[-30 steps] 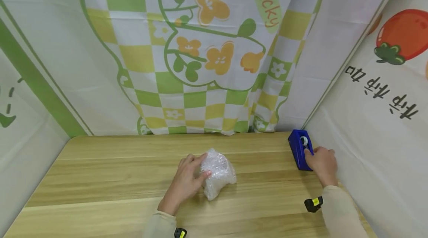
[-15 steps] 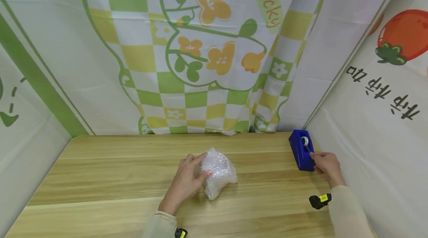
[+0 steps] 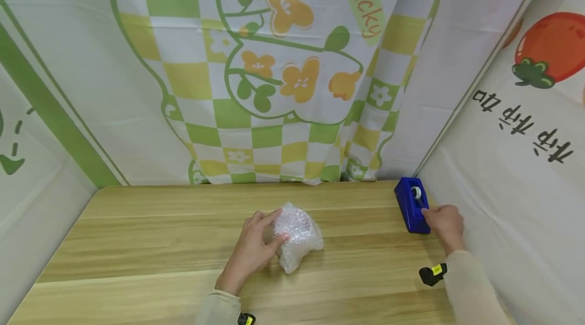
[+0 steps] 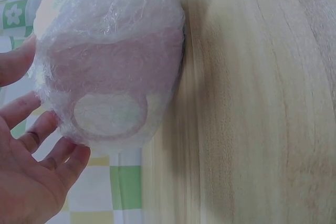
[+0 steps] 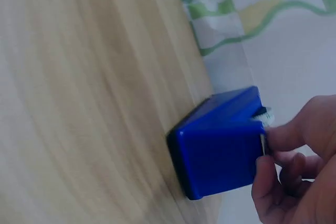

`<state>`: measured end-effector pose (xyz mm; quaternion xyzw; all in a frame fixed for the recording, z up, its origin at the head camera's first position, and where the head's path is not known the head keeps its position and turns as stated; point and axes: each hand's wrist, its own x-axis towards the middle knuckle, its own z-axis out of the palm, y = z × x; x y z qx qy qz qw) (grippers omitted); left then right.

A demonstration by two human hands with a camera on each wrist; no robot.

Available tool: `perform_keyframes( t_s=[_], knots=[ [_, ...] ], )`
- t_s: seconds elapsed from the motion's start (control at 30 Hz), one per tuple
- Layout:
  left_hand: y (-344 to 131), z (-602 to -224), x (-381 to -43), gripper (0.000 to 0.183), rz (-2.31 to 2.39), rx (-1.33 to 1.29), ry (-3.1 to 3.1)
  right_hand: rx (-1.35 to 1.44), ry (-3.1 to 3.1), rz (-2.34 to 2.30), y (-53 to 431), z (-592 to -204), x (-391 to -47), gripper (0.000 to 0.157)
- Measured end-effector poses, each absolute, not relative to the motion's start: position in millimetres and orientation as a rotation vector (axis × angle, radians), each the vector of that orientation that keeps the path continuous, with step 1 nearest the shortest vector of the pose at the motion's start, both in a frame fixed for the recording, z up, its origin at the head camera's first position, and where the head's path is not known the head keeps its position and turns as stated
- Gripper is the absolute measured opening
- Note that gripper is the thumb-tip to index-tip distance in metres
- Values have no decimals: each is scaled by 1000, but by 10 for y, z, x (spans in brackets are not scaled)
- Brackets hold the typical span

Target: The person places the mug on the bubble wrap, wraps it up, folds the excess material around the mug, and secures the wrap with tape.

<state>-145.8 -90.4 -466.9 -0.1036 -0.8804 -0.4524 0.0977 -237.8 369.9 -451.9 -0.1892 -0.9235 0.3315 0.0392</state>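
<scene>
A bubble-wrapped mug [image 3: 298, 236] sits on the wooden table in the head view; a pinkish body and a loop like a handle show through the wrap in the left wrist view. My left hand [image 3: 253, 249] holds it from its left side, thumb and fingertips against the bubble wrap [image 4: 113, 14]. At the right back corner stands a blue tape dispenser [image 3: 411, 205] with a small roll of tape [image 3: 416, 193] in it. My right hand [image 3: 445, 223] is at its front end, thumb and finger pinching the tape's end, which they mostly hide.
The wooden table [image 3: 151, 238] meets a checked curtain [image 3: 283, 147] at the back. A white wall cloth [image 3: 512, 203] stands close beside the dispenser and right hand. Another white cloth [image 3: 41, 213] bounds the left side.
My right hand has shifted from over the dispenser's front to just right of it, fingers now pinched together, then slightly back up. My left hand and the wrapped mug have stayed put.
</scene>
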Motion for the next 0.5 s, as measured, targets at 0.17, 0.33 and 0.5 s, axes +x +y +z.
perform_keyframes(
  t_s=[0.17,0.33,0.5],
  knots=[
    [-908,-4669,-1460,59,-1337,-298,-2615,-571,-2811,822,3611,-4552,-2381,34],
    [-905,-4679,-1466,58,-1323,-299,-2618,-616,-2753,949,3595,-4526,-2356,39],
    [-898,-4688,-1472,60,-1345,-285,-2618,-683,-2657,1351,3598,-4488,-2294,48]
  ],
)
